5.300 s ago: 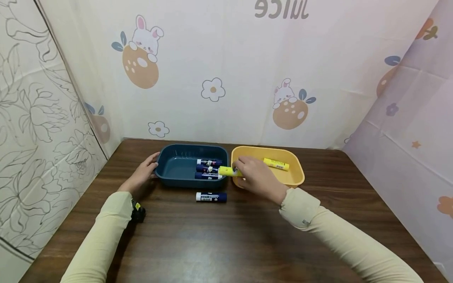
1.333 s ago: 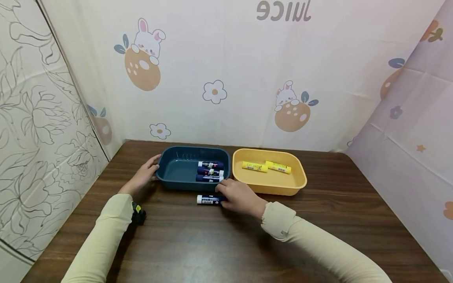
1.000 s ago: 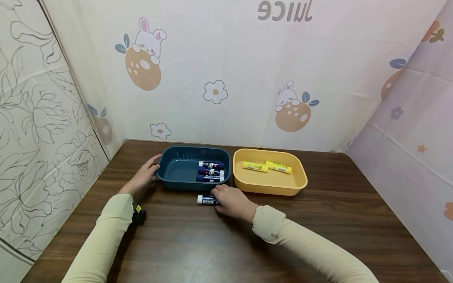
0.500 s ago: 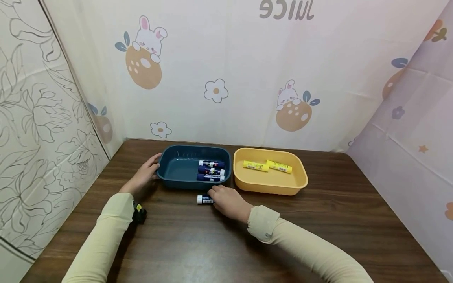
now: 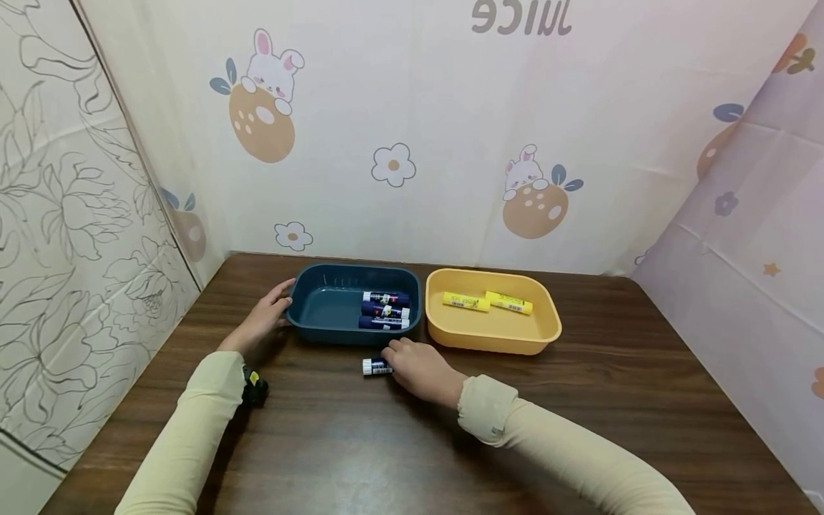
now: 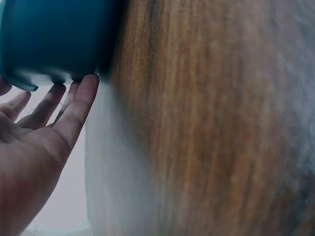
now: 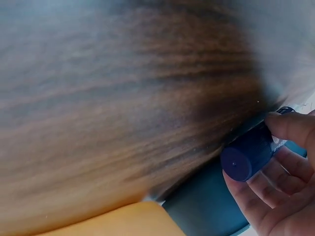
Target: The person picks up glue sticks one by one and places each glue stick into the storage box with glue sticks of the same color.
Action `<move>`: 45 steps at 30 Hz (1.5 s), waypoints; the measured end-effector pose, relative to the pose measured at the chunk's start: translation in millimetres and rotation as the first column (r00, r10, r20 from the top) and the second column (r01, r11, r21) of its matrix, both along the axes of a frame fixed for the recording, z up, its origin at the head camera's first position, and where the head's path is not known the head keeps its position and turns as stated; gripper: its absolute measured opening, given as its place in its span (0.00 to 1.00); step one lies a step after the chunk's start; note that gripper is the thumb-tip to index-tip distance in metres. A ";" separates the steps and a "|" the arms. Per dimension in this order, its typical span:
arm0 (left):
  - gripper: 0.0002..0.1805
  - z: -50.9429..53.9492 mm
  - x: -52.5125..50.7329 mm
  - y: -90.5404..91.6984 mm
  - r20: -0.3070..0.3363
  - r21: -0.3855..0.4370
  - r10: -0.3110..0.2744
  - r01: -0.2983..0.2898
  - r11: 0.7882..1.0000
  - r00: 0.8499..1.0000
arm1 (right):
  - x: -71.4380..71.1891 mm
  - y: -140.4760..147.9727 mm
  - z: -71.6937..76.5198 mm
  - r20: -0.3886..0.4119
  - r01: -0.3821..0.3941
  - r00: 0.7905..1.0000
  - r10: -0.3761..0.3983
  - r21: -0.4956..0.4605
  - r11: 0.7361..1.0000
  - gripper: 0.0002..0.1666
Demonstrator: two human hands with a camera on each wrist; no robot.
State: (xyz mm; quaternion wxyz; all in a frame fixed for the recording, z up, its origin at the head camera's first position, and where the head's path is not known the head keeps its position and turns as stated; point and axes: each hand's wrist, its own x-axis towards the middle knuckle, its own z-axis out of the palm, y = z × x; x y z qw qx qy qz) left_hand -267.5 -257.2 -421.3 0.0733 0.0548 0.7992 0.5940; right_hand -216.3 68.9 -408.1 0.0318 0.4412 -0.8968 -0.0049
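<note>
My right hand [image 5: 421, 370] pinches a dark blue glue stick [image 5: 377, 366] with a white end, just in front of the blue bin. In the right wrist view, the thumb and fingers hold the glue stick [image 7: 246, 156] around its barrel. At the left end of the blue bin [image 5: 322, 335], my left hand [image 5: 260, 322] rests its fingertips on the outer wall. Those fingers look fairly straight against the bin [image 6: 59, 39] in the left wrist view. Several dark blue glue sticks [image 5: 384, 311] lie in the bin's right half.
To the right stands a yellow bin [image 5: 492, 343] with two yellow glue sticks [image 5: 466, 302] in it. Both bins sit side by side on a dark wooden table [image 5: 335, 443], near the patterned curtain [image 5: 450, 107] at the back.
The yellow glue stick my right hand held now lies in the yellow bin. That hand then came left and down to the dark blue glue stick and took hold. My left hand stayed put.
</note>
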 end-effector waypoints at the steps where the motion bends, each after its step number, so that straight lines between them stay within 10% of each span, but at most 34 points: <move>1: 0.29 0.3 0.2 0.2 -0.001 0.000 -0.001 0.001 1.000 1.000 | 1.2 1.1 1.6 -0.001 -0.002 1.000 0.002 0.001 1.000 0.12; 23: 0.30 -4.6 -1.3 -1.8 -0.002 -0.008 -0.002 0.002 1.000 1.000 | 14.0 18.3 43.2 -0.054 -0.071 0.996 0.069 -0.042 0.997 0.17; 45: 0.30 0.0 0.5 0.2 -0.010 0.017 -0.019 0.019 1.000 1.000 | -35.0 16.0 85.5 -0.058 0.069 0.996 -0.075 -0.092 0.993 0.18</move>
